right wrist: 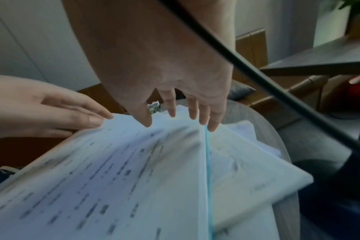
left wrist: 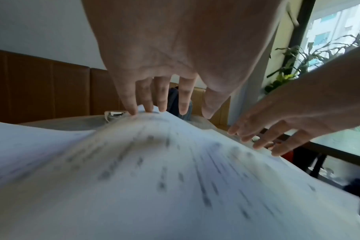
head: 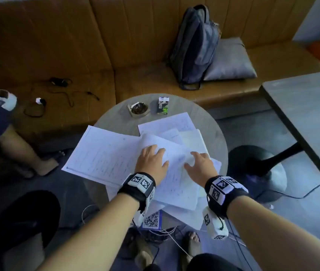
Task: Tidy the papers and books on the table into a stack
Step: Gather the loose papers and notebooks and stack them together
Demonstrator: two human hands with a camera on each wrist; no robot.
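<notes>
Papers (head: 174, 173) lie fanned at frame centre on round table (head: 213, 124); left hand (head: 151, 161) and right hand (head: 200, 165) press flat, fingers extended.

No words or numbers can be read. Writing is seen on the papers (head: 104, 153) but is too blurred to be made out. Square code patterns are borne by the wristbands (head: 140, 182) and by a card (head: 152, 220) at the table's near edge.

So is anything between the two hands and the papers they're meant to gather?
Nothing visible. The left hand and right hand already rest with spread fingers on the top sheet of the papers. The ashtray and small box sit apart, at the table's far edge.
</notes>
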